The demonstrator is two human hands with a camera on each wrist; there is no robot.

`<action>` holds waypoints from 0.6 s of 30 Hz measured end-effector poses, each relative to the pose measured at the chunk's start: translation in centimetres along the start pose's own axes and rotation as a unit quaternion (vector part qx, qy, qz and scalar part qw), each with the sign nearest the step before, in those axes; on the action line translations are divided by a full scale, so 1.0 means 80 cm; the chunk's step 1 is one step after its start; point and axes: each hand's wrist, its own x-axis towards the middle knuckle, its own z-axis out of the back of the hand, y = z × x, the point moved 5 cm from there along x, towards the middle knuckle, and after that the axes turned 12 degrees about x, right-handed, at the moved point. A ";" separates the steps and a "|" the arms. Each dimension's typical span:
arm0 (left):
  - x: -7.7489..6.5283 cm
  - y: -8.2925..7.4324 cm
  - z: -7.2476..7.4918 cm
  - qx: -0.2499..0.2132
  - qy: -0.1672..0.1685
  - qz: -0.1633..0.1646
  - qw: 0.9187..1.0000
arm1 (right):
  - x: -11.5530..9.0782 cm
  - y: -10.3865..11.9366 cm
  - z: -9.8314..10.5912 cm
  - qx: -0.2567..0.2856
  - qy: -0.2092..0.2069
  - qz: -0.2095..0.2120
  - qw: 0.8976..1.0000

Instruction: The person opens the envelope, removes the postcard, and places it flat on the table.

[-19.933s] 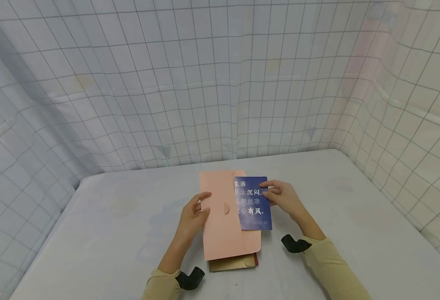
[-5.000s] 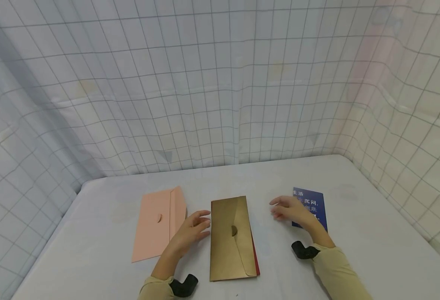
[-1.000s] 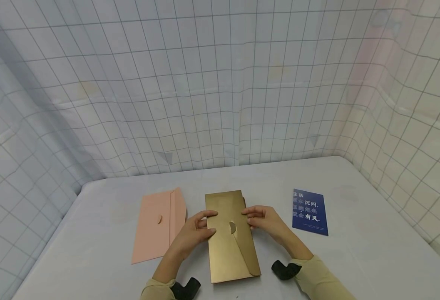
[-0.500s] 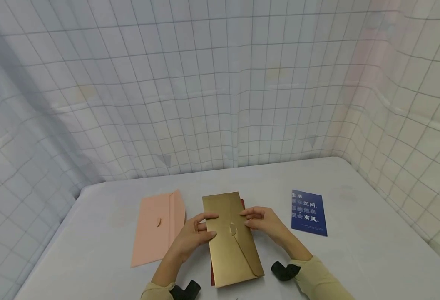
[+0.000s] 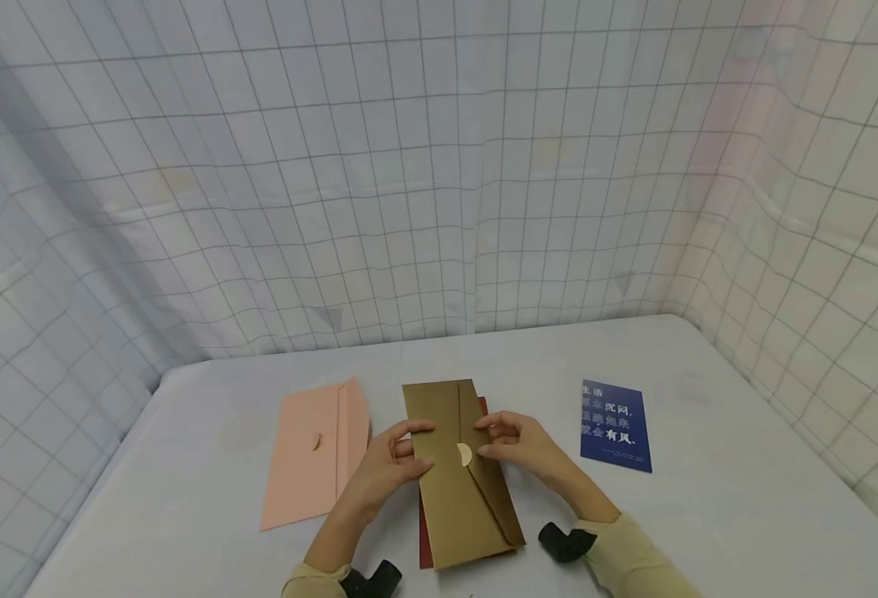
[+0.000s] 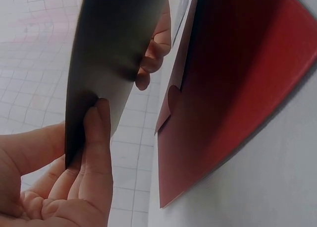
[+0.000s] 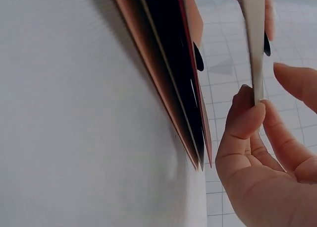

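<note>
My left hand (image 5: 385,469) pinches the left edge of a gold envelope (image 5: 439,515), thumb on its front and other fingers behind. My right hand (image 5: 524,448) pinches its right edge, by the flap with the half-round tab. In the left wrist view the gold envelope (image 6: 111,43) is raised clear of a red envelope (image 6: 237,88). From above, only slivers of the red envelope (image 5: 425,536) show. In the right wrist view the gold envelope (image 7: 255,43) is edge-on between my right fingers, beside several layered paper edges (image 7: 185,103).
A pink envelope (image 5: 304,457) lies at the left on the white-covered table (image 5: 184,465), its flap side raised a little. At the right lies a dark blue card (image 5: 615,425) with white writing. A checked curtain (image 5: 409,183) hangs behind.
The blue card, earlier at the pink envelope, now lies to the right, and that envelope to the left. In the last second the gold envelope has tilted and shifted over the red one.
</note>
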 end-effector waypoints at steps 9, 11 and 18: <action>-0.001 -0.004 0.001 0.016 -0.019 -0.010 1.000 | 0.000 0.003 -0.008 -0.017 0.016 0.022 0.999; -0.001 -0.006 0.000 0.018 -0.023 -0.010 1.000 | 0.000 0.003 -0.009 -0.021 0.018 0.023 0.999; -0.003 -0.011 -0.001 0.020 -0.033 -0.008 0.999 | -0.003 0.004 -0.017 -0.046 0.029 0.021 0.998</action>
